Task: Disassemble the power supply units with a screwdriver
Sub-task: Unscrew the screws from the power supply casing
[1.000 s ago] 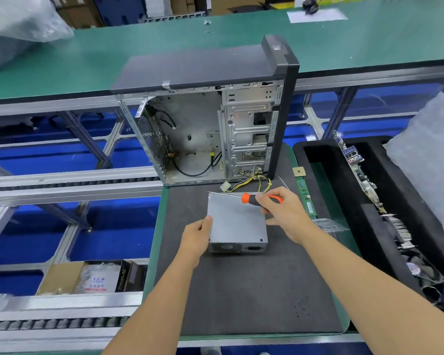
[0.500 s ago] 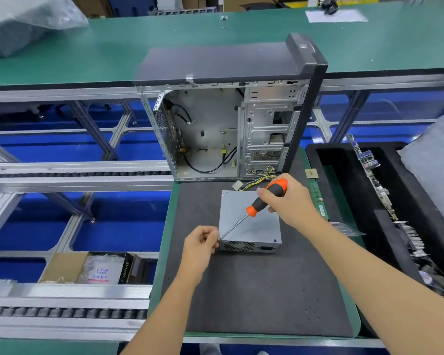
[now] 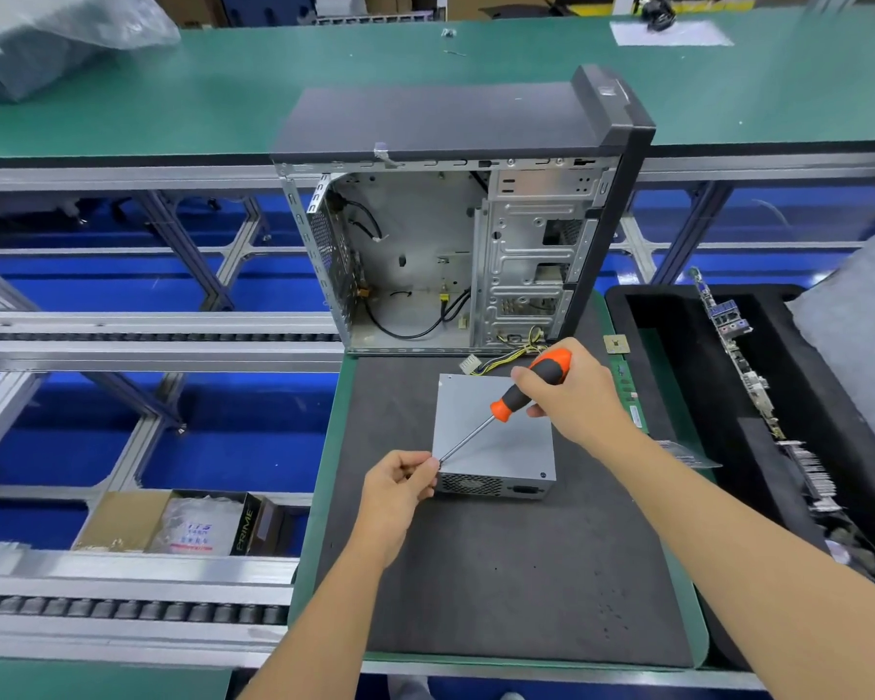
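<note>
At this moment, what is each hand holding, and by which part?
The right hand grips the screwdriver by its orange-and-black handle. The left hand pinches the shaft near its tip, at the near left corner of the power supply unit.

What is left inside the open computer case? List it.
Inside the computer case: black cables along the floor, empty metal drive bays, yellow-and-black wires spilling out toward the power supply unit. The bay frame hides whatever lies behind it.
</note>
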{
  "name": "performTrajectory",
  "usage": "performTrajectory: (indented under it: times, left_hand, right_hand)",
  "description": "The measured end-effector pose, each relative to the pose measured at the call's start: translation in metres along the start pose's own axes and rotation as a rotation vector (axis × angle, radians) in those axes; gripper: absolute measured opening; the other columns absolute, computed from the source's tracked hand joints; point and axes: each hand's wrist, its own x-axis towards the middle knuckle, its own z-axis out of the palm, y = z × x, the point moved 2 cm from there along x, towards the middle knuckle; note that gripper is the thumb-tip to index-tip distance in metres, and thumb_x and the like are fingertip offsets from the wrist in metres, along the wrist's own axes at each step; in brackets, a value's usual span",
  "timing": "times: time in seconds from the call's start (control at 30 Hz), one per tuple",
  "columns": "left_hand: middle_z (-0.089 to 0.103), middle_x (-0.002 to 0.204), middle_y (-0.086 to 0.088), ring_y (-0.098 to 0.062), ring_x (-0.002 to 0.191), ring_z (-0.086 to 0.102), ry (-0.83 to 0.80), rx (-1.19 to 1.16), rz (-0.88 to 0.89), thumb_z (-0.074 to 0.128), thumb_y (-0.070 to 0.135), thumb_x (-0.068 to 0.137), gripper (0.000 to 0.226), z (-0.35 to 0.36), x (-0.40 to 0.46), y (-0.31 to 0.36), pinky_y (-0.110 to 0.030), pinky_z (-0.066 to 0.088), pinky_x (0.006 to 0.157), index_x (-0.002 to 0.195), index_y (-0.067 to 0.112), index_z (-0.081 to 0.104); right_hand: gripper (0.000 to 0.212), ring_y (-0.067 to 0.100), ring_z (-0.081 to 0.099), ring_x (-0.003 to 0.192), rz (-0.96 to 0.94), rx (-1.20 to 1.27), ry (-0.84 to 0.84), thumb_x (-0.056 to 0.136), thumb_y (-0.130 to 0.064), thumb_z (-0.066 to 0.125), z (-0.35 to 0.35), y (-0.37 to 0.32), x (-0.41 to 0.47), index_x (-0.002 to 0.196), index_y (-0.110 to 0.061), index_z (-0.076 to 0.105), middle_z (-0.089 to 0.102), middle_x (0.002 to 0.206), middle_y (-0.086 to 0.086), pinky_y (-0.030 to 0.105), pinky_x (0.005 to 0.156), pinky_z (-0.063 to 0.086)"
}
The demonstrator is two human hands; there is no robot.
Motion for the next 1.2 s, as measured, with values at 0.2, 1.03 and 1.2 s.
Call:
performTrajectory:
  times: [0.2,1.03,1.2]
  left_hand:
    - [0.072,0.079,-0.004,-0.011,0.073,0.066,0.013,-0.033,-0.027,0.073,0.011,0.090,0.011,0.000,0.000,0.000,-0.021,0.054,0.071,0.101,0.008,0.072]
    - [0.074,0.086,-0.006,-0.015,0.079,0.069,0.042,-0.070,-0.049,0.072,0.011,0.091,0.012,0.003,-0.005,0.001,-0.024,0.056,0.075,0.103,0.009,0.072]
    - [0.075,0.085,-0.006,-0.015,0.078,0.070,0.050,-0.068,-0.048,0.072,0.011,0.091,0.012,0.003,-0.005,0.000,-0.022,0.056,0.074,0.102,0.010,0.072]
  right_hand:
    - [0.028,0.008,0.070,0.056,-0.064,-0.038,-0.052,0.083,-0.035,0.075,0.003,-0.017,0.003,0.093,-0.022,0.051,0.068,0.080,0.002,0.013,0.041,0.041]
    - [0.034,0.014,0.071,0.054,-0.081,-0.027,-0.066,0.086,-0.036,0.073,0.008,-0.022,0.005,0.094,-0.016,0.047,0.065,0.083,0.006,0.018,0.045,0.048]
    - [0.036,0.013,0.071,0.056,-0.092,-0.035,-0.098,0.084,-0.038,0.075,0.008,-0.027,0.003,0.095,-0.017,0.047,0.067,0.084,0.005,0.023,0.051,0.052]
